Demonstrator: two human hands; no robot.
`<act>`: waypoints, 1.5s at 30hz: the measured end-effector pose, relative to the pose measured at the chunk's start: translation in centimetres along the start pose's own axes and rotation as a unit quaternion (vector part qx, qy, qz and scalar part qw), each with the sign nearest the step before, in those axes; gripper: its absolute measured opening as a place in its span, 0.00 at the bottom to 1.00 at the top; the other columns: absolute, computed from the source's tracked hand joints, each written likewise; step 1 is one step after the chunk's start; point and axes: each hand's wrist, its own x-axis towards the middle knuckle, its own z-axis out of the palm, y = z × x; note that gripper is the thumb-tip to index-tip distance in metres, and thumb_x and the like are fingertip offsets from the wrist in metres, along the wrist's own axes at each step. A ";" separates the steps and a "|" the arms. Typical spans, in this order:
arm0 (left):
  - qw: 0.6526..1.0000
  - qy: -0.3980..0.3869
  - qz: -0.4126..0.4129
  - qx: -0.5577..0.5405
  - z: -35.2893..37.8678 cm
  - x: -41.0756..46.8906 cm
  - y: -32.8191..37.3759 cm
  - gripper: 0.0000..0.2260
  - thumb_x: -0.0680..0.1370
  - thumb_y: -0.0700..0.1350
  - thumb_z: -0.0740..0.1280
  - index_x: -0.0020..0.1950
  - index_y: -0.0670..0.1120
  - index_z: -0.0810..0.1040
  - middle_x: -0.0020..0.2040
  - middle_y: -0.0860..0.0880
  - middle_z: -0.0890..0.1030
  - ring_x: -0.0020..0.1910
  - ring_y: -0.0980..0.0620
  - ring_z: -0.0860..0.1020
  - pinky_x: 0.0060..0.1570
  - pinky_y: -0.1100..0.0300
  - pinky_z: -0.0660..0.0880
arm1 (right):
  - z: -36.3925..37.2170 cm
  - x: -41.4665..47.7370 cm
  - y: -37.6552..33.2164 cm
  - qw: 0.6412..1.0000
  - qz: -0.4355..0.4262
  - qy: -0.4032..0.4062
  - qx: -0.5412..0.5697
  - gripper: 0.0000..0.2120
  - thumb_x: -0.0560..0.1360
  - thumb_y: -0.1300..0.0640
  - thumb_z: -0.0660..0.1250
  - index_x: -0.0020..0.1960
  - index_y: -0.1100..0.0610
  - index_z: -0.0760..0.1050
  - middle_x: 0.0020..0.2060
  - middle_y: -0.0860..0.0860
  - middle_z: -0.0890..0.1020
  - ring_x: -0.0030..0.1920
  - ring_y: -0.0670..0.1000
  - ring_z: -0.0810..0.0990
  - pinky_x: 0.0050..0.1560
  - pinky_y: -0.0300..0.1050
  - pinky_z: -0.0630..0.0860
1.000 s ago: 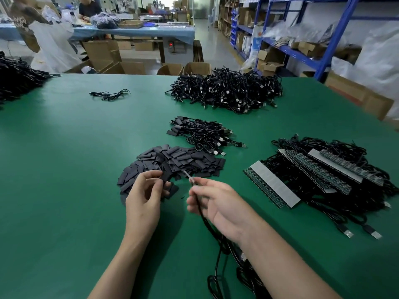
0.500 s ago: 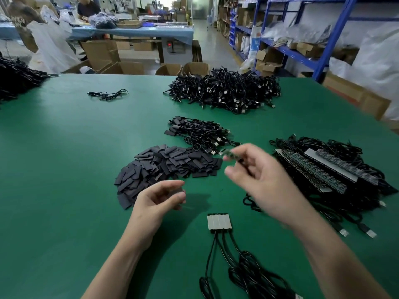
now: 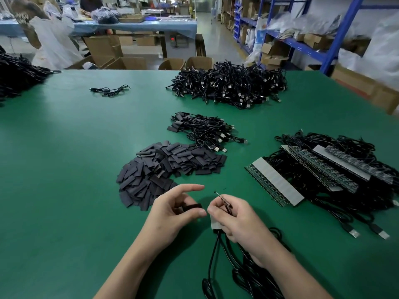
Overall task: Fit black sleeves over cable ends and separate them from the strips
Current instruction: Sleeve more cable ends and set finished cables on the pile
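Black sleeve [image 3: 192, 207] pinched in the left hand [image 3: 172, 214], index straight; the right hand [image 3: 235, 219] pinches a bare cable end [image 3: 222, 199] just beside it, not yet in. A small sleeved bundle [image 3: 203, 130] lies done; whole strips [image 3: 278, 182] and loose sleeves [image 3: 164, 167] wait.

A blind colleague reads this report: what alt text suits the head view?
A left hand holds a black sleeve beside a cable end gripped by the right hand, above a green table. A pile of sleeves lies just beyond; strips with cables lie to the right.
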 end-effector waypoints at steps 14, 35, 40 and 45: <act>0.995 -0.025 0.060 0.071 0.5 -0.5 0.1 0.20 0.69 0.46 0.81 0.58 0.60 0.81 0.38 0.51 0.84 0.37 0.55 0.80 0.44 0.67 0.75 | -0.1 -0.1 0.5 0.999 -0.035 0.019 0.017 0.08 0.76 0.55 0.71 0.38 0.51 0.78 0.27 0.43 0.70 0.26 0.40 0.64 0.29 0.32 0.63; 0.964 0.016 0.168 0.206 0.8 -0.4 -0.1 0.15 0.72 0.54 0.79 0.56 0.56 0.84 0.49 0.61 0.84 0.47 0.58 0.83 0.47 0.69 0.76 | -0.1 0.1 0.9 0.996 -0.047 0.075 0.006 0.10 0.78 0.58 0.70 0.38 0.52 0.78 0.28 0.43 0.72 0.30 0.42 0.70 0.35 0.37 0.72; 0.955 0.052 0.193 0.218 0.8 -0.5 0.0 0.10 0.74 0.55 0.76 0.52 0.53 0.87 0.47 0.60 0.84 0.46 0.58 0.83 0.42 0.58 0.79 | -0.3 -0.3 0.5 0.997 -0.029 0.045 0.048 0.10 0.80 0.59 0.69 0.40 0.53 0.78 0.25 0.40 0.71 0.25 0.39 0.66 0.28 0.30 0.64; 0.969 0.062 0.176 0.161 0.7 -0.3 0.1 0.08 0.73 0.48 0.78 0.51 0.53 0.87 0.48 0.60 0.86 0.47 0.56 0.85 0.45 0.64 0.78 | -0.8 -0.4 0.1 0.990 0.002 -0.013 0.138 0.05 0.76 0.54 0.71 0.45 0.55 0.80 0.27 0.44 0.66 0.26 0.43 0.60 0.24 0.34 0.59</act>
